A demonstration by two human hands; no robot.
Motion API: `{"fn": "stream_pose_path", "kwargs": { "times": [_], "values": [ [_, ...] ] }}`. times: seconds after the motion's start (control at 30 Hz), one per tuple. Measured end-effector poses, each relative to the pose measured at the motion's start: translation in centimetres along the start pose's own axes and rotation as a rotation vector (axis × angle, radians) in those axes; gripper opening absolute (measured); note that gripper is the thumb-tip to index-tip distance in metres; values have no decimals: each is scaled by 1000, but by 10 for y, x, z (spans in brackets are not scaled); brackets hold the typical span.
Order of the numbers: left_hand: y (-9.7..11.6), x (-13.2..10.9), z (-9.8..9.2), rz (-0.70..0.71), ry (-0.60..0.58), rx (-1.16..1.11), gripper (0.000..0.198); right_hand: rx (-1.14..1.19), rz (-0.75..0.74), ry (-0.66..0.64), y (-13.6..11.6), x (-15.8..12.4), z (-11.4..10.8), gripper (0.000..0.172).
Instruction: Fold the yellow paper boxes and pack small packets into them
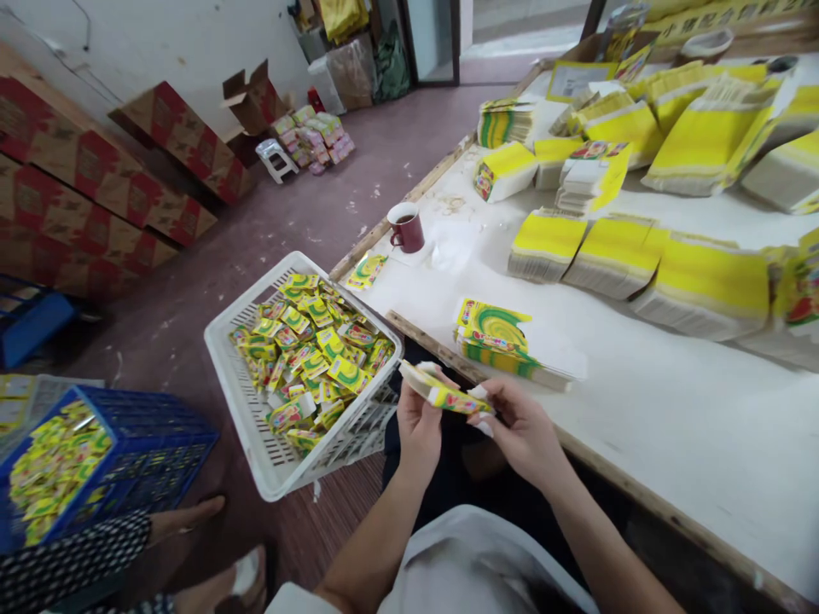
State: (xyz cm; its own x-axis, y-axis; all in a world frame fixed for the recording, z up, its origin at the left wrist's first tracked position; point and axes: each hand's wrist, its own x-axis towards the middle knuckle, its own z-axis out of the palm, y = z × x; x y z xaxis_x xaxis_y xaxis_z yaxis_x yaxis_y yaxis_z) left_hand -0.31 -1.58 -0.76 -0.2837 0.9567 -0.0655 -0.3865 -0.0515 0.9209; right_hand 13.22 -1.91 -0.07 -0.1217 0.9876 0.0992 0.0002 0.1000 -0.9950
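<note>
A small yellow-green cardboard box (448, 397) is held between my two hands, just off the table's front edge. My left hand (419, 424) grips its left end, thumb on the near side. The fingers of my right hand (512, 419) close on its right end, where white flaps show. Just beyond my hands, a stack of flat printed cartons (496, 328) lies on the white table (640, 409). To my left stands a white plastic basket (256, 452) heaped with small folded boxes (313, 341) of the same print.
A maroon mug (407, 228) with dark liquid stands at the table's left edge, near a loose carton (367, 271). Rows of yellow carton stacks (697, 273) fill the far side. A blue crate (147, 443) and another person's legs (185, 518) are at lower left.
</note>
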Motion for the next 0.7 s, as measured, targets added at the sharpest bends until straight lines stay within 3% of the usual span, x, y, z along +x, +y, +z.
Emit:
{"fn": "stream_pose_path", "kwargs": {
  "times": [0.07, 0.13, 0.2, 0.27, 0.37, 0.4, 0.47, 0.53, 0.63, 0.7],
  "values": [
    [-1, 0, -7, -17, 22, 89, 41, -91, -93, 25, -3, 1, -12, 5],
    [6, 2, -12, -16, -53, 145, 36, -209, -189, 32, -9, -1, -27, 8],
    [21, 5, -17, 23, -184, 140, 45, -367, -296, 51, -13, -5, -43, 12],
    [41, 8, -19, 112, -290, 150, 67, -602, -405, 93, -15, -8, -58, 16],
    [61, 10, -18, 186, -448, 442, 99, -843, -507, -33, -12, -9, -70, 21],
    [62, 9, -16, 182, -509, 554, 102, -863, -540, -96, -10, -9, -70, 22],
    [57, 6, -10, 107, -633, 710, 90, -852, -580, -160, -8, -11, -64, 21],
    [46, 0, -5, 20, -666, 771, 76, -814, -554, -51, -8, -12, -55, 29],
    [30, -9, 2, 22, -596, 788, 79, -559, -339, 249, -14, -15, -38, 72],
    [22, -15, 6, 79, -605, 808, 86, -320, -125, 290, -17, -16, -28, 69]
  ]
}}
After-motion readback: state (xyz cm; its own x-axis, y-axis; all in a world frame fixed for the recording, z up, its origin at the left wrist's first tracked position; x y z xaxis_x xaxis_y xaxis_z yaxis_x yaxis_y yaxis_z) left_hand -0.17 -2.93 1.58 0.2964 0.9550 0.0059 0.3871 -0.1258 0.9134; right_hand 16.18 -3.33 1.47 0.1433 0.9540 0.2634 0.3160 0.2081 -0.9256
